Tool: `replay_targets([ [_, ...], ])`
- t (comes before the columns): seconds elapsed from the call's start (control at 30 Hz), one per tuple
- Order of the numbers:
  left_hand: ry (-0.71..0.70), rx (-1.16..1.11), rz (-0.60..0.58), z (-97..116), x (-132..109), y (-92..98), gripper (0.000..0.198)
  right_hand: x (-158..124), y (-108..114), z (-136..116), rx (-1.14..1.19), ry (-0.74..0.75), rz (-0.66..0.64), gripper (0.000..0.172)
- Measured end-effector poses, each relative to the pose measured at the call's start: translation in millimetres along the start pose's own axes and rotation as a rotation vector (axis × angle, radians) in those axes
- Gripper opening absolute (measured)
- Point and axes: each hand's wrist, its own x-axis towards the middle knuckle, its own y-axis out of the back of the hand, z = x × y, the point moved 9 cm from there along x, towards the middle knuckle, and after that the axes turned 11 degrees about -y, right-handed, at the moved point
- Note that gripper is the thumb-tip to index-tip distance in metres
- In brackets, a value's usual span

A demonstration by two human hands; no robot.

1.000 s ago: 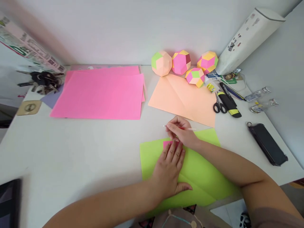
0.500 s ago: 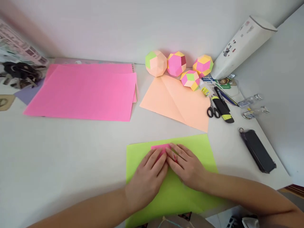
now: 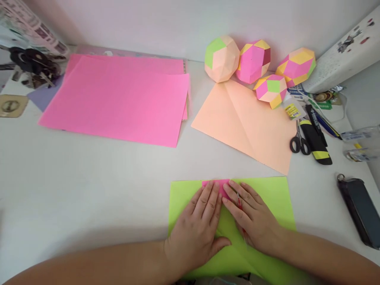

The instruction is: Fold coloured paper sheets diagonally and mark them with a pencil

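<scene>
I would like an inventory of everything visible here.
Desk: one, white, underneath
Lower sheet: one, green, front
Small paper: one, pink, front
Thin tool: one, reddish, front
Large sheets: multiple, pink, left
Creased sheet: one, peach, centre
Tucked sheet: one, purple, left
Paper balls: four, multicoloured, back
Container: one, white, right
Labelled bottle: one, white, right
Packets: several, mixed, right
Scissors: one, black-handled, right
Slim tools: multiple, dark, right
Chunky tool: one, black-yellow, right
Small bottles: two, clear, right
Case: one, black, right
Keys: bunch, dark, left
Square plate: one, tan, left
Printed object: one, pinkish, left
Left hand: one, on small paper
Right hand: one, holding thin tool
</scene>
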Motion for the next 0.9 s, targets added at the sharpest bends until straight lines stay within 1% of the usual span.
replay_targets([
  [0.1, 0.012, 0.009, -0.013, -0.1, -0.8, -1.4, 0.082, 0.2, 0.1, 0.7, 0.006, 0.005, 0.003, 0.046],
  [0.2, 0.012, 0.007, -0.013, 0.8, -0.5, -1.8, 0.082, -0.1, 0.0, -0.6, 0.020, 0.026, 0.000, 0.045],
  [0.47, 0.018, 0.012, 0.010, 0.9, -0.4, 2.1, 0.078, 0.7, -0.9, -0.4, 0.035, 0.030, -0.006, 0.044],
  [0.63, 0.029, 0.009, 0.020, 0.7, -0.9, 2.0, 0.078, 0.0, -0.8, 0.4, 0.039, 0.023, -0.004, 0.044],
  [0.9, 0.024, -0.008, 0.004, 1.2, -1.1, -0.6, 0.079, 1.1, -0.1, -0.3, 0.028, 0.025, -0.012, 0.043],
])
